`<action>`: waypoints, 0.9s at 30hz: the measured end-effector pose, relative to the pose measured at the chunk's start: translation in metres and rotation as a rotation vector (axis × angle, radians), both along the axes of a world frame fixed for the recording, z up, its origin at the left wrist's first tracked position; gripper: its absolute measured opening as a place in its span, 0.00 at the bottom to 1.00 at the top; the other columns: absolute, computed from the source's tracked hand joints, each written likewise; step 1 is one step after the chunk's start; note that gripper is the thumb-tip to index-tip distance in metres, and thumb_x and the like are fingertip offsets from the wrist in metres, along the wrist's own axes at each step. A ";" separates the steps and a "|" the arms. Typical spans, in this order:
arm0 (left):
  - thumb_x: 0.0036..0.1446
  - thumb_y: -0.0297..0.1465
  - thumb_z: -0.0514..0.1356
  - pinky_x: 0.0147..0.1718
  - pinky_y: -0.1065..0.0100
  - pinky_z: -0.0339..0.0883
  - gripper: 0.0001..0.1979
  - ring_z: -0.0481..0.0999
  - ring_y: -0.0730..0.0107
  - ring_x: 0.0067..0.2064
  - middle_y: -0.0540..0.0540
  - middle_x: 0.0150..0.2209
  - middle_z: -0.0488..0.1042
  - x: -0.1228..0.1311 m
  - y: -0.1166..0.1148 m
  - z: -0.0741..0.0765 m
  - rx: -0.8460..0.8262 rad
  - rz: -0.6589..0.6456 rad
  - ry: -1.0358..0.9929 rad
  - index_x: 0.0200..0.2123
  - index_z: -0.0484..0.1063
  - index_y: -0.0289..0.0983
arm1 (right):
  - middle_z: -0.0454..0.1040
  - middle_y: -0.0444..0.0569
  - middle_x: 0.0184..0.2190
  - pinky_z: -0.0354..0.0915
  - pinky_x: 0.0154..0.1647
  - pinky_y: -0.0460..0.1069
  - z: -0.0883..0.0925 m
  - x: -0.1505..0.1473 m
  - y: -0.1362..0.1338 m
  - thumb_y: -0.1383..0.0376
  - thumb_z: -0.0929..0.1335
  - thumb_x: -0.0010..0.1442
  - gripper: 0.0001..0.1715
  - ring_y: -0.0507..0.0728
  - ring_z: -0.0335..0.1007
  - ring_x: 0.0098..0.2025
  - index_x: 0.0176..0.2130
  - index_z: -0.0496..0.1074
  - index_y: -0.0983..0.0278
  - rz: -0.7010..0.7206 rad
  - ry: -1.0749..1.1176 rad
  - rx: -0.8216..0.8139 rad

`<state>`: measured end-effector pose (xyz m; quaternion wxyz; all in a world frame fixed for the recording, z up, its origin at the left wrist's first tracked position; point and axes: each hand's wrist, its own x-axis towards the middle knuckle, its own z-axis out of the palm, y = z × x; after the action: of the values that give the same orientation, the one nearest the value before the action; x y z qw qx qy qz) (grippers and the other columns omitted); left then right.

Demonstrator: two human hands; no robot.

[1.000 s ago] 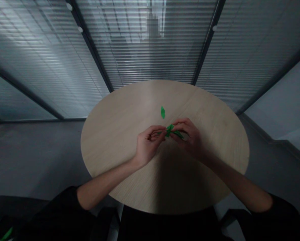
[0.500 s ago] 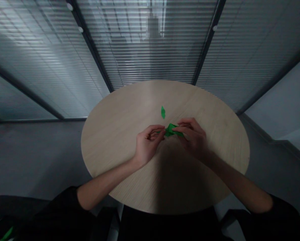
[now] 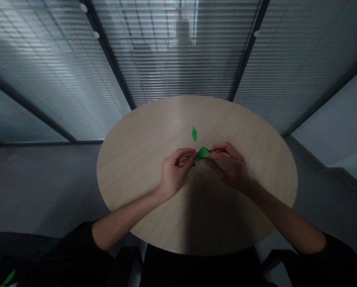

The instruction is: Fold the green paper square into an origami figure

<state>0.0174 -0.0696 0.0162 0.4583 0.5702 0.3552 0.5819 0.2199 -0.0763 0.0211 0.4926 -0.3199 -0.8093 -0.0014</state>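
Head view: looking forward and down over both forearms at a round counter.

Left hand (image 3: 176,169): raised above the counter, fingers curled, tips pinching the left end of the paper.

Right hand (image 3: 230,167): angled inward, fingertips on the paper's right side, so the hands are together on one piece, each gripping it.

Held item: folded bright-green paper piece (image 3: 202,154), off the counter between both hands.

Nearby: small leaf-shaped green paper piece (image 3: 194,133) lying on the counter, just beyond the hands.

Surface: round pale-wood counter (image 3: 136,175), fine straight grain.

Room: black sleeves (image 3: 67,255) at the lower edge; glass partition with slatted blinds (image 3: 178,67) behind; grey floor (image 3: 40,187) below.
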 end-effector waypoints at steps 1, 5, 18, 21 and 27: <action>0.58 0.33 0.70 0.32 0.72 0.81 0.10 0.84 0.70 0.32 0.45 0.35 0.84 0.000 0.000 0.000 0.002 0.000 -0.003 0.41 0.80 0.35 | 0.74 0.50 0.45 0.74 0.43 0.56 0.000 0.000 0.000 0.67 0.72 0.66 0.15 0.59 0.73 0.44 0.50 0.80 0.51 0.019 0.011 -0.008; 0.58 0.34 0.70 0.32 0.71 0.82 0.10 0.84 0.70 0.32 0.45 0.35 0.84 0.000 0.001 -0.001 -0.007 0.007 -0.001 0.41 0.80 0.36 | 0.74 0.50 0.45 0.74 0.41 0.56 0.000 0.000 0.001 0.65 0.73 0.66 0.11 0.59 0.74 0.43 0.48 0.81 0.51 0.038 0.053 -0.055; 0.58 0.37 0.72 0.33 0.70 0.83 0.13 0.84 0.69 0.31 0.45 0.35 0.84 0.003 -0.004 0.000 -0.029 -0.021 -0.009 0.42 0.79 0.35 | 0.73 0.51 0.43 0.73 0.45 0.56 -0.001 -0.013 -0.003 0.65 0.70 0.69 0.04 0.59 0.73 0.44 0.43 0.77 0.57 -0.049 0.131 -0.104; 0.58 0.37 0.71 0.33 0.69 0.83 0.12 0.84 0.69 0.32 0.45 0.35 0.84 0.003 -0.006 0.000 -0.026 -0.037 -0.015 0.42 0.79 0.37 | 0.72 0.51 0.44 0.73 0.46 0.56 -0.003 -0.019 -0.003 0.63 0.72 0.67 0.02 0.58 0.72 0.45 0.41 0.76 0.58 -0.036 0.202 -0.151; 0.58 0.37 0.72 0.32 0.68 0.84 0.12 0.85 0.68 0.32 0.46 0.34 0.84 0.004 -0.009 0.000 -0.035 -0.075 -0.059 0.41 0.79 0.37 | 0.72 0.49 0.43 0.72 0.44 0.54 -0.003 -0.023 -0.002 0.63 0.72 0.67 0.03 0.56 0.73 0.43 0.38 0.74 0.58 -0.011 0.320 -0.257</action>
<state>0.0216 -0.0784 0.0159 0.4998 0.5577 0.3301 0.5747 0.1971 -0.0779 0.0181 0.5702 -0.3806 -0.7124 0.1501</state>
